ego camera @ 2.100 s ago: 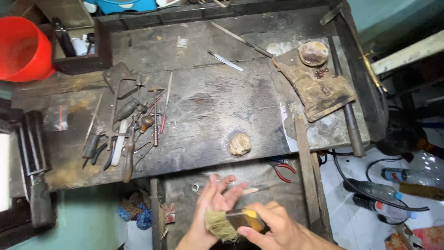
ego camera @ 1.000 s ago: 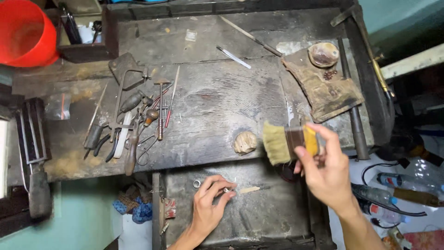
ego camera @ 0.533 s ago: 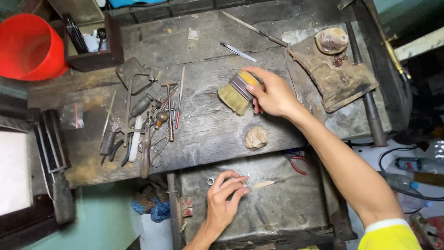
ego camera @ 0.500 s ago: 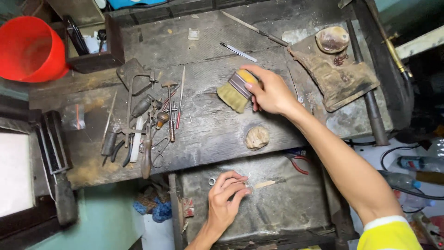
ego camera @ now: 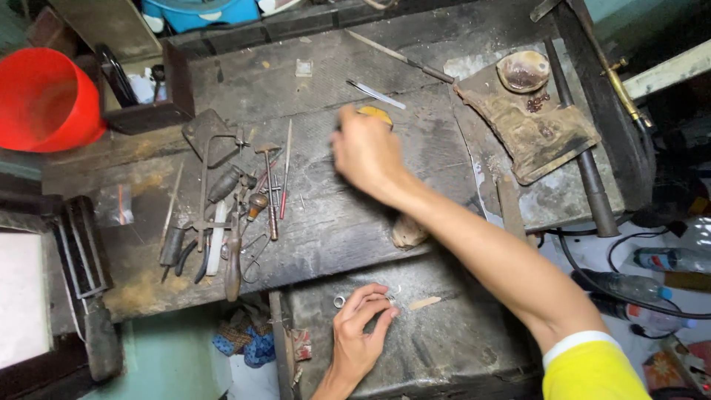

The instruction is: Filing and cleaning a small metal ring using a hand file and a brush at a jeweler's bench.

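Note:
My right hand [ego camera: 368, 153] reaches over the middle of the dark wooden workbench [ego camera: 326, 222], blurred by motion. It is closed on a paintbrush [ego camera: 375, 113]; only the yellow handle end shows past my knuckles, and the bristles are hidden under the hand. My left hand [ego camera: 358, 331] rests on the lower dark metal tray [ego camera: 459, 348] in front of the bench, fingers spread and curled. Its fingertips touch the tray beside a small metal ring [ego camera: 339, 301] and a pale sliver [ego camera: 424, 303].
A heap of pliers, files and small hammers [ego camera: 229, 215] lies left of my right hand. A red bucket [ego camera: 44, 100] and dark box [ego camera: 144, 96] stand back left. A leather pad [ego camera: 529, 130] with a shell dish [ego camera: 523, 70] lies right. A stone lump [ego camera: 407, 231] sits at the bench's front edge.
My right hand carried the brush from the lower tray up and left to the bench's middle, and now covers the bristles. My left hand stayed on the tray, curling its fingers.

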